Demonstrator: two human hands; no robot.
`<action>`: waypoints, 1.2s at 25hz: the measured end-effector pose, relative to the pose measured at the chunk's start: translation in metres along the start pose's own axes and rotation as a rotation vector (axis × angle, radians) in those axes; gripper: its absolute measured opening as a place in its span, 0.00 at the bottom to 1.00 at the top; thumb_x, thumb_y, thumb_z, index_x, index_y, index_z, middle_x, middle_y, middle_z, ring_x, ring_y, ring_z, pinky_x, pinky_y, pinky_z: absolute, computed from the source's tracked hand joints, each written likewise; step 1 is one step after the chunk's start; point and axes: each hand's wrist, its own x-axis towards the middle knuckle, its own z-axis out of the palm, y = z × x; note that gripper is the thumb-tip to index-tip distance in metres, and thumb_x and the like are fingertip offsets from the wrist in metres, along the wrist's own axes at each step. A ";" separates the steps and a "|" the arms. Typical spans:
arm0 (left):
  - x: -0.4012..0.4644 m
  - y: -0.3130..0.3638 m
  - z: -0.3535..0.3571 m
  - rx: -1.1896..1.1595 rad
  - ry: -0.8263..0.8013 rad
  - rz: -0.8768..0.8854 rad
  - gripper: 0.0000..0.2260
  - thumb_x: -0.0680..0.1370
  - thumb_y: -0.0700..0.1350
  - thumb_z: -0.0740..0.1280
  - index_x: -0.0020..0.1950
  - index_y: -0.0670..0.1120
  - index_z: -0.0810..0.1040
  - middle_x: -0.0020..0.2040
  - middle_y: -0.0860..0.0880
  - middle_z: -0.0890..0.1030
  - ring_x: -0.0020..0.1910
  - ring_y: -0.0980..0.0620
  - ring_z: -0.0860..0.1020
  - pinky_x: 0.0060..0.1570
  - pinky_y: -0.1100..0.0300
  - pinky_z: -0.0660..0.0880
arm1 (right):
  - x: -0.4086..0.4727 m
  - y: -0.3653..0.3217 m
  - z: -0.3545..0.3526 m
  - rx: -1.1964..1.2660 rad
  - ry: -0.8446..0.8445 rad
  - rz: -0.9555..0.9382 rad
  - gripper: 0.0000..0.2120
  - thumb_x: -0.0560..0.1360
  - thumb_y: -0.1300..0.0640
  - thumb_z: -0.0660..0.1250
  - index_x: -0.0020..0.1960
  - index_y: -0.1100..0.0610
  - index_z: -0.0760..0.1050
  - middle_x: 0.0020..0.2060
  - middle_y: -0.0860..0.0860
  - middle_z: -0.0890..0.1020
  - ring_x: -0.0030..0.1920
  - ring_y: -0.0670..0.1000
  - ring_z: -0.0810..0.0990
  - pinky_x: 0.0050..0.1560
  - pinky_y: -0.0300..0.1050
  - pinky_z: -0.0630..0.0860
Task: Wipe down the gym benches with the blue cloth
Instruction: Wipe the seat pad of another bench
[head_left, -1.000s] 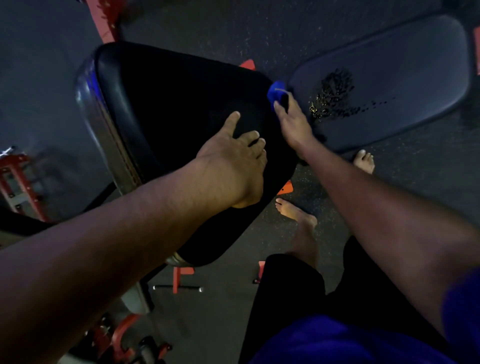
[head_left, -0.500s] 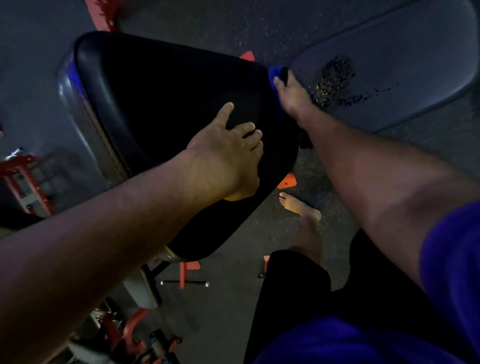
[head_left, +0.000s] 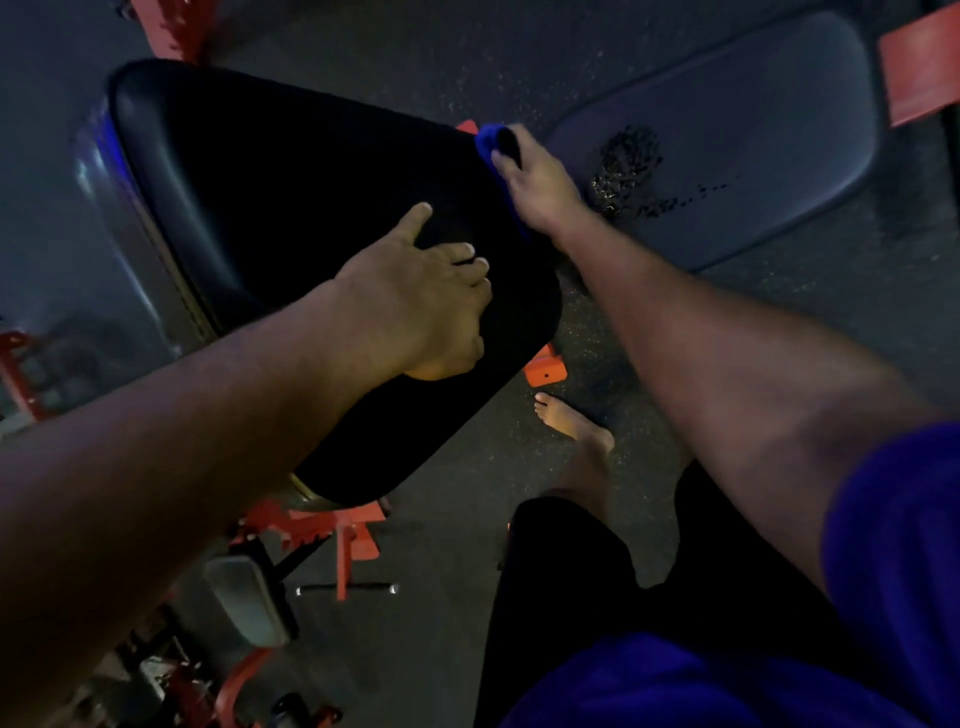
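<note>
Leaning over the black bench pad (head_left: 311, 208), I keep my left hand (head_left: 421, 306) on its near part, the thumb spread out and the fingers a little bent, pressing down and holding nothing. This hand has not moved in the last second. Farther away, my right hand (head_left: 540, 192) pinches the blue cloth (head_left: 493, 143) against the far right edge of the pad. One second ago the cloth was at nearly the same edge, and it has slid only a little along it, so I judge I am rubbing the side of this pad in short strokes. Beyond my right hand lies the second bench (head_left: 769, 119), grey, with a wet dark spot (head_left: 628, 166) in its middle. It looks not yet wiped, so it probably comes next.
</note>
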 end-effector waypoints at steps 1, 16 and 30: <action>-0.001 0.000 -0.001 -0.003 0.012 0.000 0.29 0.85 0.59 0.48 0.84 0.50 0.49 0.84 0.52 0.46 0.83 0.53 0.43 0.79 0.39 0.37 | -0.002 0.005 -0.014 -0.022 -0.010 0.014 0.17 0.83 0.50 0.58 0.68 0.56 0.71 0.63 0.55 0.79 0.65 0.55 0.76 0.58 0.44 0.69; 0.036 0.029 -0.024 0.097 0.309 0.140 0.31 0.84 0.60 0.56 0.84 0.52 0.49 0.84 0.51 0.50 0.82 0.49 0.55 0.79 0.43 0.52 | -0.200 0.132 -0.111 0.090 0.477 0.168 0.14 0.83 0.51 0.58 0.68 0.48 0.72 0.61 0.50 0.80 0.61 0.50 0.76 0.56 0.43 0.69; 0.191 0.034 -0.097 -0.050 0.653 0.280 0.37 0.83 0.56 0.63 0.84 0.47 0.45 0.84 0.47 0.44 0.83 0.48 0.48 0.79 0.44 0.50 | -0.216 0.175 -0.141 0.165 0.748 0.232 0.14 0.83 0.52 0.59 0.68 0.51 0.71 0.62 0.50 0.78 0.61 0.49 0.75 0.57 0.43 0.67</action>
